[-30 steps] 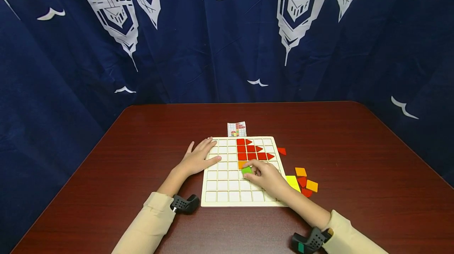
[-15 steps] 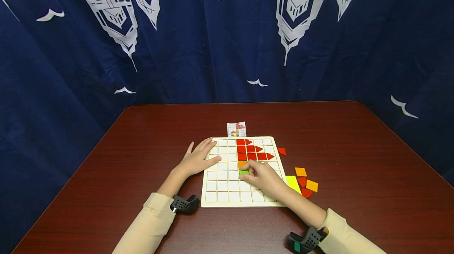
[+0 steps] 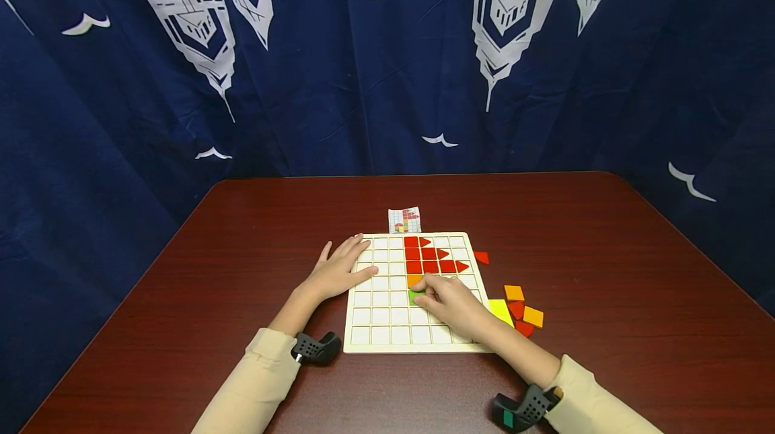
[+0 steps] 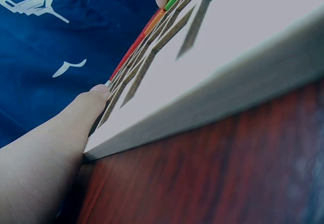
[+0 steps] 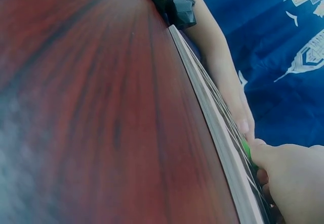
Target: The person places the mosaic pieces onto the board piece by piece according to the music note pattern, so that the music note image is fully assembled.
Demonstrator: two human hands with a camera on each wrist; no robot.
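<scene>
A white gridded board (image 3: 379,336) lies flat on the table in the head view. My left hand (image 3: 333,278) rests on its left edge with the fingers spread. Near the middle of the grid, my right hand (image 3: 453,301) pinches a green square tile (image 3: 414,297) at its cell, thumb and forefinger partly covering it. Just above sits an orange square tile (image 3: 414,280), partly behind a finger. Rows of red squares (image 3: 429,266), each ending in a red pointed piece (image 3: 462,266), fill cells farther up. Green also shows by the right hand in both wrist views.
Behind the board lies a small pattern card (image 3: 404,221). To the right are a yellow piece (image 3: 500,311), orange squares (image 3: 533,316) and red pieces (image 3: 524,329). Another red piece (image 3: 481,258) lies by the board's right edge. A blue printed cloth (image 3: 363,84) hangs behind the table.
My right hand has brought the green tile slightly left and down into the cell below the orange one, and still pinches it. The left hand stays in place.
</scene>
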